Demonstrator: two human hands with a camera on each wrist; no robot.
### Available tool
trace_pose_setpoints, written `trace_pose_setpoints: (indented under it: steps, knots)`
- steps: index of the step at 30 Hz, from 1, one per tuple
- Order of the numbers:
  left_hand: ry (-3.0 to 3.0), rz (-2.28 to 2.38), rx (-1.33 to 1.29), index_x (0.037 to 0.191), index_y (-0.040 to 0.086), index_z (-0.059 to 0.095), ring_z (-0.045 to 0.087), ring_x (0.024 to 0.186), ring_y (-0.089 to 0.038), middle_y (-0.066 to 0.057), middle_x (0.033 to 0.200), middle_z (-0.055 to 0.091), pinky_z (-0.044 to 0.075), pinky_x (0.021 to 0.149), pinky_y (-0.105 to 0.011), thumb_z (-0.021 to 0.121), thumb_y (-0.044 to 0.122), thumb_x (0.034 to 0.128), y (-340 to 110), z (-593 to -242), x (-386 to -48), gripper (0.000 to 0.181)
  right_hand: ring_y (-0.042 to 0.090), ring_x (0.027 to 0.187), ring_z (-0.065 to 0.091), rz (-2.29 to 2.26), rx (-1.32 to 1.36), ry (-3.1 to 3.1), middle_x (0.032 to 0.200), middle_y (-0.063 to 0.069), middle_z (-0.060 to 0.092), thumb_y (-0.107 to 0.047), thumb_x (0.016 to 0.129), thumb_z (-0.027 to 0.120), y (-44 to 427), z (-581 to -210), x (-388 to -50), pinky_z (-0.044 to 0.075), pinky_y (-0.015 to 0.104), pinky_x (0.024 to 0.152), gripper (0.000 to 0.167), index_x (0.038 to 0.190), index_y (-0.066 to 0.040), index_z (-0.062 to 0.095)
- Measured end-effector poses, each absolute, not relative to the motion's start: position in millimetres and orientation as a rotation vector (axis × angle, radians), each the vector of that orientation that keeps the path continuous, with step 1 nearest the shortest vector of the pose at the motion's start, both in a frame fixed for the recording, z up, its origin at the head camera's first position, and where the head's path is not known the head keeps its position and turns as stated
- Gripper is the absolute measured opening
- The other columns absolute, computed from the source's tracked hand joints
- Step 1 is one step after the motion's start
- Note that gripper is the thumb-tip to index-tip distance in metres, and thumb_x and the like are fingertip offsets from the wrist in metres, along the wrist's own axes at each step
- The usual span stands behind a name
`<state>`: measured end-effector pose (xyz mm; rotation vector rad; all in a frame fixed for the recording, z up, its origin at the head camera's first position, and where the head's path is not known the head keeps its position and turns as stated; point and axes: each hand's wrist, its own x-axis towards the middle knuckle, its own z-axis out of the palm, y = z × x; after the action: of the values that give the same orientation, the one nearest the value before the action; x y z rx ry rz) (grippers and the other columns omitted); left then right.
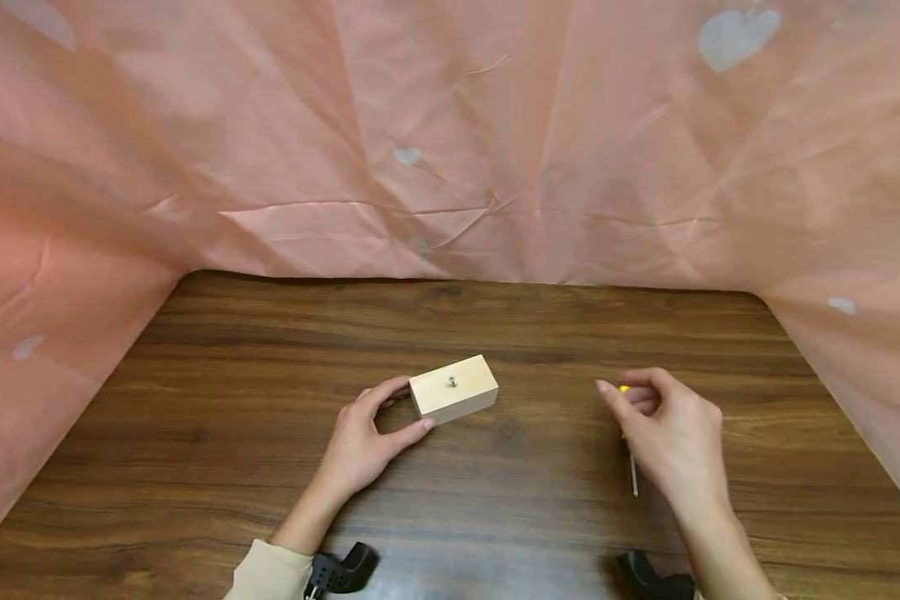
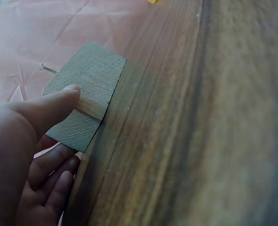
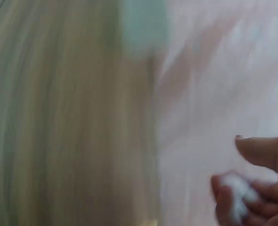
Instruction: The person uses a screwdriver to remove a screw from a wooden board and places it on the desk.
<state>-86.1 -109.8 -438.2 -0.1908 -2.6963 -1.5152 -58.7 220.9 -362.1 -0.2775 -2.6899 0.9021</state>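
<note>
My left hand (image 1: 360,437) pinches the left end of a pale wooden block (image 1: 457,404), thumb on the near side, fingers at the far side. The block rests on the table. A silver screw (image 1: 452,381) stands up from its top; the left wrist view shows its flared head (image 2: 42,67). To the right, my right hand (image 1: 678,429) hovers with bent fingers, thumb apart from them. Partly hidden beyond it is a screwdriver with a yellow handle (image 1: 624,389) and thin metal shaft (image 1: 633,477). In the right wrist view, the fingers (image 3: 221,202) and a whitish patch among them are blurred.
The brown wood-grain table (image 1: 540,500) is bounded at the back and sides by pink fabric (image 1: 540,167) with pale hearts. Black wrist mounts (image 1: 345,571) show at the lower edge of the head view.
</note>
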Motion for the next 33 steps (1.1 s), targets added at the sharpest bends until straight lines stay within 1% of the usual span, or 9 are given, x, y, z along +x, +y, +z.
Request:
trace_pose_setpoints:
  steps: [3,5,8,12,18,22,27,32,33]
  knots:
    - [-2.68,-1.507,-0.19,0.137,0.019,0.072,0.07,0.122,-0.025,-0.003,0.13,0.078,0.052,0.11,-0.051,0.094,0.028,0.084,-108,-439,-88,0.058,0.007,0.075,0.067,1.109,0.038,-2.554,0.089,0.003,0.079,-0.023,0.095,0.085,174,-360,-70,0.052,0.012,0.067,0.016,0.104,-0.011,0.083]
    - [-2.678,-1.512,-0.194,0.137,0.018,0.072,0.07,0.121,-0.025,-0.004,0.13,0.078,0.053,0.109,-0.051,0.094,0.028,0.0842,-105,-440,-88,0.058,0.008,0.074,0.067,1.212,0.229,-2.516,0.089,0.003,0.076,-0.016,0.091,0.088,147,-367,-77,0.056,0.015,0.067,0.016,0.104,-0.008,0.083]
    - [-2.676,-1.547,-0.208,0.139,0.016,0.071,0.07,0.123,-0.026,-0.005,0.131,0.077,0.053,0.11,-0.052,0.093,0.028,0.0852,-98,-444,-87,0.059,0.006,0.072,0.066,1.264,0.34,-2.508,0.088,0.004,0.073,-0.011,0.084,0.093,122,-380,-86,0.057,0.019,0.065,0.024,0.104,-0.005,0.083]
    - [-2.664,-1.58,-0.22,0.139,0.016,0.071,0.07,0.124,-0.027,-0.006,0.132,0.077,0.053,0.11,-0.053,0.093,0.029,0.0854,-93,-445,-85,0.059,0.006,0.069,0.063,1.266,0.312,-2.506,0.086,0.004,0.072,-0.01,0.079,0.096,112,-391,-92,0.056,0.02,0.063,0.023,0.098,-0.006,0.083]
    - [-2.66,-1.551,-0.227,0.137,0.017,0.072,0.07,0.121,-0.025,-0.004,0.129,0.078,0.054,0.109,-0.052,0.094,0.028,0.0843,-95,-444,-86,0.058,0.005,0.066,0.06,1.272,0.245,-2.507,0.083,-0.001,0.074,-0.012,0.083,0.094,111,-396,-96,0.052,0.019,0.061,0.011,0.089,-0.011,0.084]
    - [-2.67,-1.542,-0.226,0.137,0.017,0.072,0.07,0.122,-0.025,-0.004,0.129,0.078,0.054,0.109,-0.052,0.094,0.028,0.0841,-96,-445,-87,0.058,0.005,0.067,0.062,1.309,0.185,-2.504,0.084,-0.001,0.076,-0.013,0.084,0.093,110,-397,-97,0.053,0.019,0.063,0.009,0.089,-0.012,0.085]
    - [-2.68,-1.553,-0.239,0.137,0.016,0.072,0.07,0.123,-0.027,-0.006,0.13,0.077,0.053,0.11,-0.052,0.094,0.028,0.0842,-95,-445,-88,0.058,0.004,0.072,0.067,1.427,0.03,-2.479,0.086,-0.001,0.079,-0.014,0.084,0.093,109,-400,-94,0.053,0.016,0.067,0.008,0.089,-0.014,0.086]
    - [-2.677,-1.577,-0.262,0.136,0.015,0.072,0.07,0.123,-0.028,-0.007,0.131,0.077,0.054,0.11,-0.052,0.094,0.025,0.0839,-94,-445,-90,0.058,0.003,0.067,0.067,1.559,-0.041,-2.44,0.085,0.001,0.079,-0.015,0.088,0.09,108,-399,-92,0.051,0.017,0.062,0.006,0.09,-0.013,0.085]
    - [-2.677,-1.581,-0.266,0.136,0.015,0.072,0.07,0.123,-0.028,-0.007,0.131,0.077,0.054,0.11,-0.052,0.095,0.025,0.0838,-93,-446,-90,0.058,0.007,0.067,0.069,1.591,-0.048,-2.431,0.084,0.002,0.078,-0.014,0.089,0.089,109,-398,-91,0.051,0.018,0.061,0.006,0.092,-0.012,0.084]
